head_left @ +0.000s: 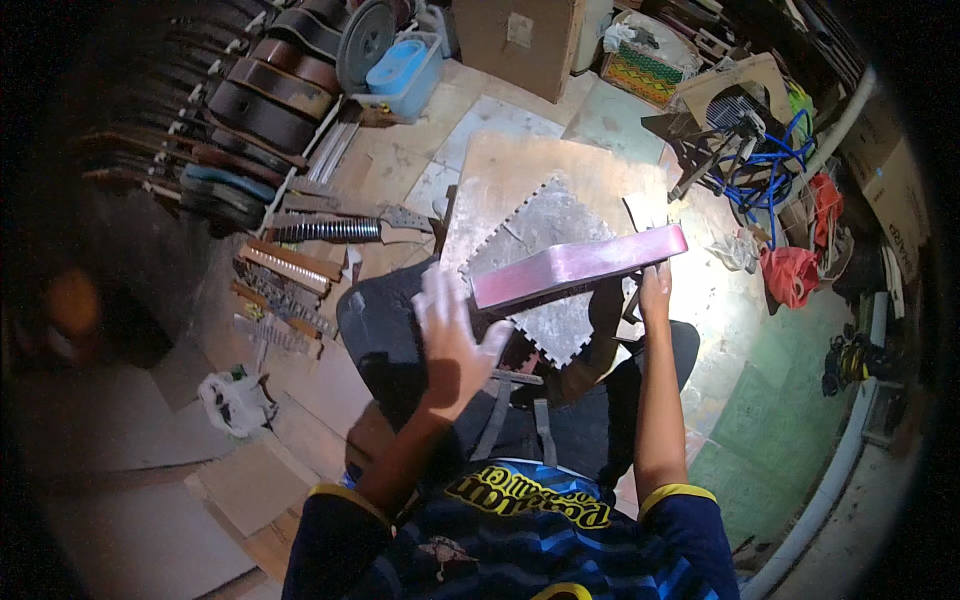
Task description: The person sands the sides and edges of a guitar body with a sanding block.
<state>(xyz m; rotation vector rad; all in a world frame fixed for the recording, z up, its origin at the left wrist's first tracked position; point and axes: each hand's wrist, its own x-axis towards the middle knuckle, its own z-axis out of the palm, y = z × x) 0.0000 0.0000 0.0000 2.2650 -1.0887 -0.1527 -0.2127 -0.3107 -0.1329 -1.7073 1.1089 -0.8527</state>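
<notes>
Plywood board (560, 165) is lying on the floor, carrying a grey interlocking foam mat (545, 225). Above it, a pink guitar body (580, 265) is standing on edge — the right hand (655, 290) is clamped on its end, while the left hand (450, 340) is hovering, fingers spread. Steadying the near edge would likely help.

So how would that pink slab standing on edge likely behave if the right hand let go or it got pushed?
The pink slab looks stiff: its long edge runs straight, without sag. Standing on its narrow edge on the grey foam mat, it would probably tip flat. The right hand steadies one end; the left hand is open beside it.
</notes>
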